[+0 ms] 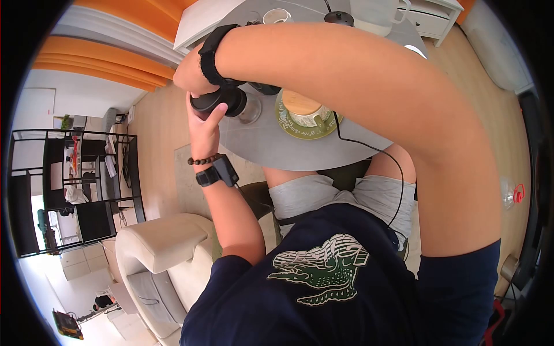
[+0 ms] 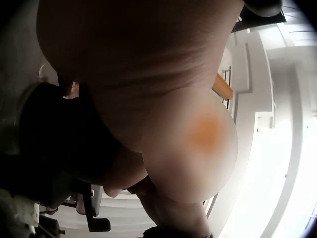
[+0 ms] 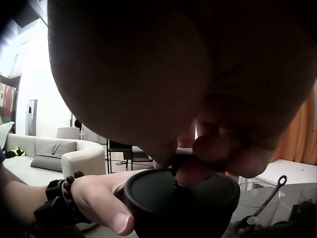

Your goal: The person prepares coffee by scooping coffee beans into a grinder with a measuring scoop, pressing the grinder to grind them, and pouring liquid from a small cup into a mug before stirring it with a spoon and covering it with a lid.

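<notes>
My left hand (image 1: 205,135) grips a black round canister (image 1: 210,104) beyond the table's left edge, its thumb along the side. In the right wrist view the canister's flat lid (image 3: 158,188) faces up, with a small black knob at its middle. My right arm reaches across to the left, and my right hand (image 1: 187,72) is over the lid. Its fingertips (image 3: 193,173) pinch the knob, which they mostly hide. The left wrist view is dark, with the left palm (image 2: 148,64) covering much of it and the right hand (image 2: 173,210) below.
The grey table (image 1: 248,144) holds a clear glass (image 1: 249,109) near the canister, a green plate (image 1: 288,124) under a cup with a wooden lid (image 1: 300,104), a white mug (image 1: 277,15) and a pitcher (image 1: 372,14). A black cable (image 1: 369,142) runs over the table edge.
</notes>
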A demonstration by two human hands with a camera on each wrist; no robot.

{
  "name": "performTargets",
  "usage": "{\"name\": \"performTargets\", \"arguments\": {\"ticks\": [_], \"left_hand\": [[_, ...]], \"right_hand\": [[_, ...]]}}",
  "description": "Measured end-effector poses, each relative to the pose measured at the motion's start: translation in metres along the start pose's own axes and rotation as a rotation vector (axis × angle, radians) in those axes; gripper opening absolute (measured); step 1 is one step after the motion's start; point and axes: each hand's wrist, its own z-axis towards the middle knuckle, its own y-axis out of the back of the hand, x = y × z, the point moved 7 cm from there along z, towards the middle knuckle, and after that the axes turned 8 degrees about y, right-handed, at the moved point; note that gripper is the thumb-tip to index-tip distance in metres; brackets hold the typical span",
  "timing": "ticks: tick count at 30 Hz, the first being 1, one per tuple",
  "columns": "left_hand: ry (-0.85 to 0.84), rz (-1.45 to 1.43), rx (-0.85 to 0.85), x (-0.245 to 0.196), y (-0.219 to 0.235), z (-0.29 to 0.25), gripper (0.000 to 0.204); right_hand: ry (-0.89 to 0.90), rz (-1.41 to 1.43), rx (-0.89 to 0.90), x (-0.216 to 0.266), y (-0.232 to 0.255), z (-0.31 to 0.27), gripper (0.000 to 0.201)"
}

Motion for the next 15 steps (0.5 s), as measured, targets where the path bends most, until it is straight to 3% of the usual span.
{"name": "performTargets", "arguments": {"ticks": [3,5,9,11,15], "left_hand": [[0.039,0.062,0.1,-0.003,0.003,0.004,0.074],[0.047,0.092,0.099,-0.007,0.0,0.005,0.074],[0.097,0.178,0.062,0.0,0.004,0.008,0.073],[0.104,0.197,0.053,0.001,0.004,0.009,0.072],[0.034,0.174,0.024,-0.007,-0.014,0.006,0.071]], "right_hand": [[0.132,-0.048,0.094,0.005,0.009,-0.023,0.032],[0.249,-0.027,0.024,-0.008,0.005,-0.019,0.032],[0.191,0.018,0.039,-0.004,0.021,-0.033,0.037],[0.322,-0.039,0.055,-0.001,0.02,-0.025,0.034],[0.151,-0.069,-0.01,0.0,0.022,-0.03,0.029]]}}
